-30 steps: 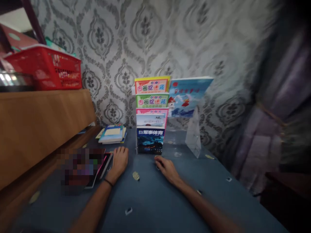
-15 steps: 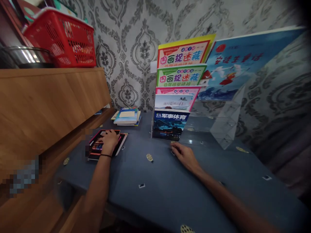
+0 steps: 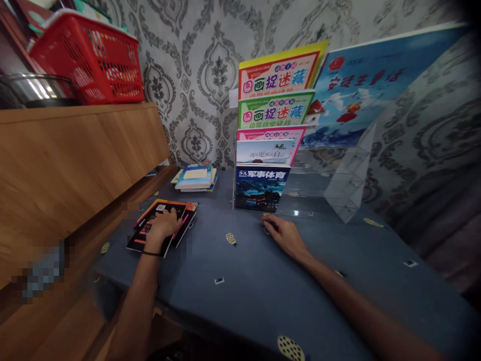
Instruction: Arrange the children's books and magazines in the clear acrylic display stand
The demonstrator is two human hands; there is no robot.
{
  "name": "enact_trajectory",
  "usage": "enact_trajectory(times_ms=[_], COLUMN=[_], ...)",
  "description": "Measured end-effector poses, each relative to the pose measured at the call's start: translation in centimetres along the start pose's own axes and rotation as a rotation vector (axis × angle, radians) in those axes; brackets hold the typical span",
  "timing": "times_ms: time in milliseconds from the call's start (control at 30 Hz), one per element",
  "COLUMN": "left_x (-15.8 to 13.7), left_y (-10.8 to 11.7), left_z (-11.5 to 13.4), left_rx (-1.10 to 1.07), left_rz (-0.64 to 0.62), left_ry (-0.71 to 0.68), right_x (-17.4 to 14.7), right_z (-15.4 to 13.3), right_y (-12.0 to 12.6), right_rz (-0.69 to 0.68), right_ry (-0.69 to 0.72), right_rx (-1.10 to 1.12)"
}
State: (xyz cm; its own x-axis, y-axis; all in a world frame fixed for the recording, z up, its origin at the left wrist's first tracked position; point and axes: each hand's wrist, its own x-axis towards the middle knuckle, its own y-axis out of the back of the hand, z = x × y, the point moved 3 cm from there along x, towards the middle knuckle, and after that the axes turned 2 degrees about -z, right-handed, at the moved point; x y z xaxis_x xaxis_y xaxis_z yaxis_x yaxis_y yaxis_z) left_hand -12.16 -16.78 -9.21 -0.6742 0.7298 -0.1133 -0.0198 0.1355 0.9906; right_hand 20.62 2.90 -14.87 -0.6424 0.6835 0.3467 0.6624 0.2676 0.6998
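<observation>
Blue tablecloth separates left hand, spread on black books near its edge, from right hand, grip unclear. Clear rack holds children's books.

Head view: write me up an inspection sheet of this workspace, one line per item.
Surface: table under a blue-grey printed cloth.
Items at hand: overlapping dark-covered books lying flat; clear rack with upright children's books.
Clutter: another book stack near the wall, left of the rack.
Grip: left hand spread on the dark-covered books; right hand loosely curled near the rack's front.
Cables: nothing seen.
Surroundings: patterned wall; wooden cabinet bearing a red basket and metal bowl.
</observation>
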Motion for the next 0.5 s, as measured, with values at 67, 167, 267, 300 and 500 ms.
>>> enact_trajectory(times_ms=[67, 167, 267, 300, 500], left_x=[-0.5, -1.3, -2.2, -2.6, -6.2], left_y=[0.1, 0.6, 1.2, 1.3, 1.7], left_z=[-0.3, -0.5, -0.5, -0.5, -0.6], left_rx=[0.021, 0.049, 0.060, 0.070, 0.191], left_rz=[-0.036, -0.093, -0.125, -0.139, -0.226], left_ry=[-0.071, -0.155, -0.177, -0.183, -0.221], right_x=[0.0, 0.0, 0.1, 0.1, -0.4], right_z=[-0.1, -0.2, -0.1, 0.0, -0.8], right_y=[0.0, 0.0, 0.0, 0.0, -0.5], right_rz=[0.002, 0.001, 0.008, 0.012, 0.009], right_ry=[-0.003, -0.008, 0.007, 0.017, 0.084], right_rx=[-0.010, -0.019, -0.023, -0.026, -0.071])
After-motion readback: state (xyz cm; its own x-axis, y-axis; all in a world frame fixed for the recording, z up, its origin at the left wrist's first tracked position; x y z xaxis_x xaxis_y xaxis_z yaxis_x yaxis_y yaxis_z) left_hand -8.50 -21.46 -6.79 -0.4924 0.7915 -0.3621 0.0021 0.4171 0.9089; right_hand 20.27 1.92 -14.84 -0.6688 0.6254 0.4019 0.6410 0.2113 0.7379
